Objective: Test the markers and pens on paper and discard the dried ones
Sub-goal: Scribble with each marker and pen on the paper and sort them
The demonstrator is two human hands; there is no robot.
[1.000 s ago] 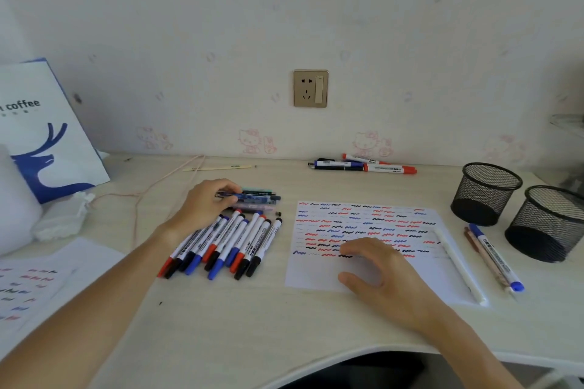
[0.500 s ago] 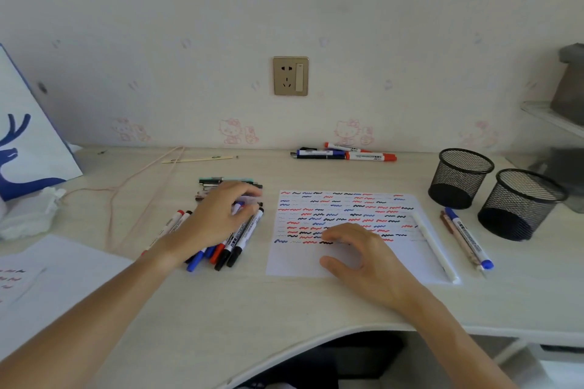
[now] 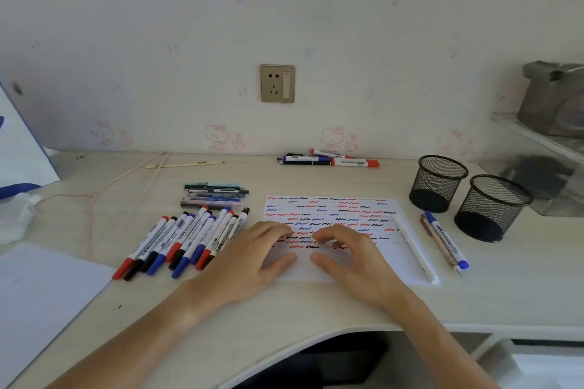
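Both hands rested on the test paper point(image 3: 335, 218), which lay near the counter's point(image 3: 284, 309) front edge. The left hand point(image 3: 249, 259) lay flat at the sheet's left edge, fingers point(image 3: 278, 230) straight and close together, holding nothing. The right hand point(image 3: 350, 259) lay beside it, fingers arched with the tips on the squiggles, empty. A row of capped markers point(image 3: 186, 240) lay just left of the left hand, its nearest marker partly hidden under it. A white pen point(image 3: 414, 249) lay on the paper's right side.
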